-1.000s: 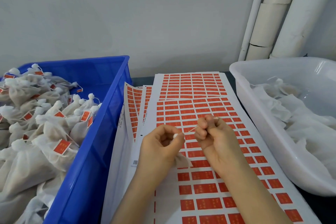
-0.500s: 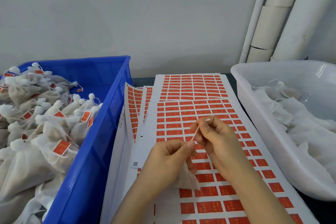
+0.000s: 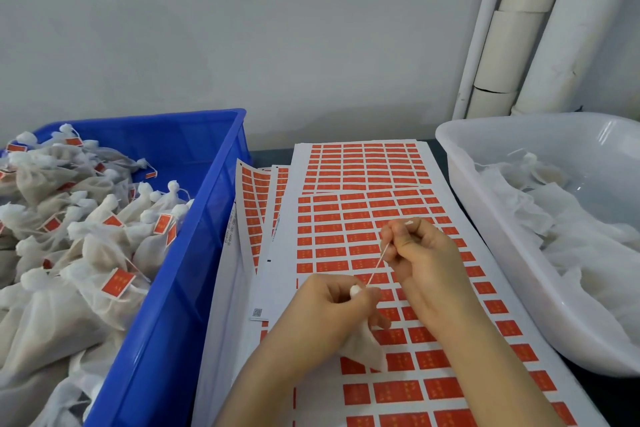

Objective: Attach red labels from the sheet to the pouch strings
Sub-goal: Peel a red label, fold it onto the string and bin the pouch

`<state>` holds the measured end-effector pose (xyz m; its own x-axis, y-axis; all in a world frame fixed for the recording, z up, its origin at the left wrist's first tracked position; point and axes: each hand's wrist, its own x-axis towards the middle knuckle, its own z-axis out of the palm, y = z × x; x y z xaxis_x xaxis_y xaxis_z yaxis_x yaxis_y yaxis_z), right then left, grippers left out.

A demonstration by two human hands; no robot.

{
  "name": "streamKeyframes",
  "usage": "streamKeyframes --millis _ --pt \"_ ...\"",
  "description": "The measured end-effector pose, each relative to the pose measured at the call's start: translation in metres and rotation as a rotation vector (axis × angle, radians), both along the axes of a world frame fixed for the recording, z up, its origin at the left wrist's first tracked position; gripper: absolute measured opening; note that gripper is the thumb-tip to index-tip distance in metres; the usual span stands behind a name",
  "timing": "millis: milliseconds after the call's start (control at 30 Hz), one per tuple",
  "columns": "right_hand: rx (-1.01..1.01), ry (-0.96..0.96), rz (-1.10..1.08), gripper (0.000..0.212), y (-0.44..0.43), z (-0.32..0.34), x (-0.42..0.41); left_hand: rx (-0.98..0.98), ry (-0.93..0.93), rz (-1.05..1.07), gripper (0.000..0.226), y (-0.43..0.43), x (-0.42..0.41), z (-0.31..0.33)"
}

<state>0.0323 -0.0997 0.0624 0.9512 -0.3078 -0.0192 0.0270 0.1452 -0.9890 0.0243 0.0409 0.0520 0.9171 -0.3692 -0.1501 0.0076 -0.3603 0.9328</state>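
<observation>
Hands pulled apart versus a second back: left hand (image 3: 329, 308) dropped toward the near edge, right hand (image 3: 422, 253) sat a little further out, and the string (image 3: 377, 263) bunched between them was now drawn out taut.

- Left hand was curled round the gathered neck of the pouch (image 3: 367, 352). The pouch body hung slack below the fist, over the label sheet (image 3: 280, 288).
- Right hand was pinching the far end of the string between fingertips, other fingers tucked in.
- No label was on this string yet. I couldn't see one in either hand.

Handling read:
- The pouch looked like thin soft nonwoven: light, floppy, no shape of its own. Take it at the tied neck, where the left hand was. Anywhere lower it would just fold.
- The string was thin and limp, and only behaved under tension. Keep both ends held and put the label on the mid-span.
- The red labels (image 3: 356, 238) were probably thin adhesive paper. Lift one by a corner, since it would likely curl and stick to fingers or itself.
- Nothing looked fragile. Slip on the string seemed the main risk.

Blue crate (image 3: 194, 253) on the left held labelled pouches (image 3: 104, 253). White tub (image 3: 485, 218) on the right held bare ones. Sheets were stacked on the worktop (image 3: 609, 395) between them.
</observation>
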Motion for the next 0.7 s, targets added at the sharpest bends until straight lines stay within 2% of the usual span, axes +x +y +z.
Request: streamKeyframes --millis 167,233,367,433,567,700 --pt "0.054 -0.026 0.068 0.008 -0.006 0.004 -0.001 -0.016 -0.037 -0.006 0.019 0.002 -0.002 -0.003" --pt "0.052 -0.032 0.061 0.017 -0.006 0.003 0.000 -0.106 -0.067 -0.004 0.017 0.000 -0.002 0.001" --pt "-0.133 -0.046 0.043 0.030 -0.003 -0.001 0.001 -0.250 -0.123 0.052 0.015 -0.002 -0.001 0.008" --pt "-0.121 -0.051 0.029 0.033 -0.003 -0.001 0.000 -0.286 -0.097 0.064 0.021 0.002 0.000 0.007" --pt "-0.065 -0.048 0.018 0.020 -0.004 0.000 0.000 -0.276 0.001 0.019 0.019 0.007 0.002 0.007" --pt "-0.070 -0.051 0.002 0.034 0.001 -0.003 -0.001 -0.210 0.101 -0.100 0.016 0.008 0.003 0.007"
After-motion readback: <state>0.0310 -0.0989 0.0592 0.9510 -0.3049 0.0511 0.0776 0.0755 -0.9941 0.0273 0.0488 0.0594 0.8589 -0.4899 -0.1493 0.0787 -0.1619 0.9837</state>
